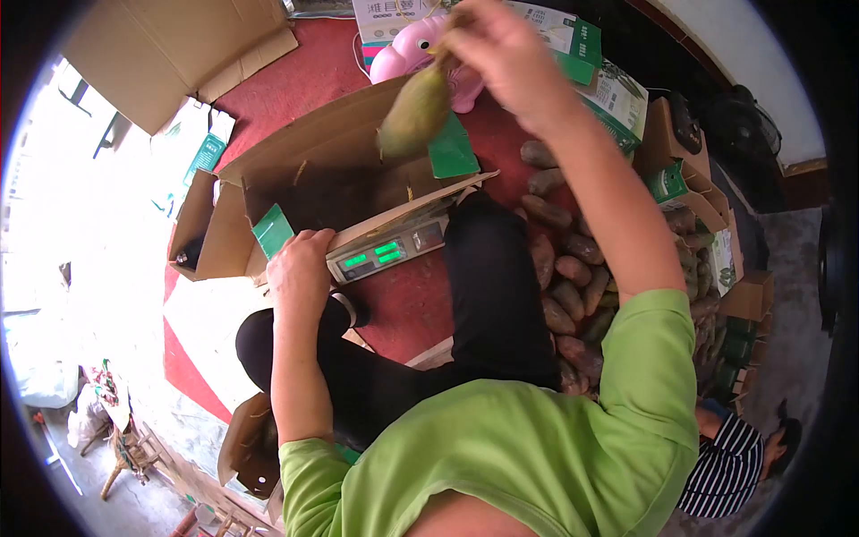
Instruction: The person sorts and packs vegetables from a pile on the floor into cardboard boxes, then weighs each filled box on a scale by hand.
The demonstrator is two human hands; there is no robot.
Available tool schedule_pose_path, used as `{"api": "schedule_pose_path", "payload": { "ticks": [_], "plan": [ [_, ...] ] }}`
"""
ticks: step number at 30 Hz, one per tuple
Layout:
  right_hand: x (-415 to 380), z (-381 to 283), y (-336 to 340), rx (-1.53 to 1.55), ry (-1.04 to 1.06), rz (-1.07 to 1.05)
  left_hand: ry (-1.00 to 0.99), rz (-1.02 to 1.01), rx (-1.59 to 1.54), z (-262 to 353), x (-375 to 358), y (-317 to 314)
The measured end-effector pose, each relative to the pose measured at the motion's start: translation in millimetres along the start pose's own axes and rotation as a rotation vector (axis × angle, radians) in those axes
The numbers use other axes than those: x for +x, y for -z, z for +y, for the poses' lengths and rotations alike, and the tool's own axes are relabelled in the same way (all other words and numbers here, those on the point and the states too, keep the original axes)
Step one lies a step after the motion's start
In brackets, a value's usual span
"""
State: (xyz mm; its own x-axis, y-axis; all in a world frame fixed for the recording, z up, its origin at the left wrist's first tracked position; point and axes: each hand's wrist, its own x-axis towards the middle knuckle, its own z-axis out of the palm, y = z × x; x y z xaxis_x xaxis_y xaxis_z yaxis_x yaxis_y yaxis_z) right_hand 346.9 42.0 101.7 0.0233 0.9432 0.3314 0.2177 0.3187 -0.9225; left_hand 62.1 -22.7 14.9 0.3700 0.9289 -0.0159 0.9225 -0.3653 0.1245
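Observation:
My right hand (506,63) is raised over the far side of an open cardboard box (313,161), its fingers closed round the stem end of a green radish (416,112). The radish hangs down, slightly blurred, above the box. My left hand (300,268) grips the near left corner of the box, fingers curled over the edge beside a green flap (273,231). Under the box's near side, a digital scale (389,255) shows lit green numbers. The inside of the box is dark and partly hidden.
Many bagged radishes (573,268) lie on the red floor covering to my right. A pink toy-like object (416,45) and printed cartons (617,98) stand behind the box. Another person in a striped top (727,465) is at lower right. A wooden stool (130,447) stands at lower left.

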Motion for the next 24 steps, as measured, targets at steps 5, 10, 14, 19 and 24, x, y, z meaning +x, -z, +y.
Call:
{"api": "schedule_pose_path", "payload": {
  "ticks": [5,10,14,19,24],
  "plan": [
    [12,78,-81,-0.173,0.113,-0.184,0.019,-0.050,-0.002,-2,3,-1],
    [1,95,-154,-0.571,-0.012,-0.490,0.026,-0.064,0.004,-1,4,0],
    [-2,81,-192,-0.675,-0.106,-0.661,0.016,-0.068,0.039,-3,7,-4],
    [1,85,-188,-0.723,-0.277,-0.572,0.000,-0.005,0.023,1,7,-3],
    [-24,71,-93,-0.308,0.111,-0.182,-0.015,-0.001,0.041,-4,10,-8]
  ]
}}
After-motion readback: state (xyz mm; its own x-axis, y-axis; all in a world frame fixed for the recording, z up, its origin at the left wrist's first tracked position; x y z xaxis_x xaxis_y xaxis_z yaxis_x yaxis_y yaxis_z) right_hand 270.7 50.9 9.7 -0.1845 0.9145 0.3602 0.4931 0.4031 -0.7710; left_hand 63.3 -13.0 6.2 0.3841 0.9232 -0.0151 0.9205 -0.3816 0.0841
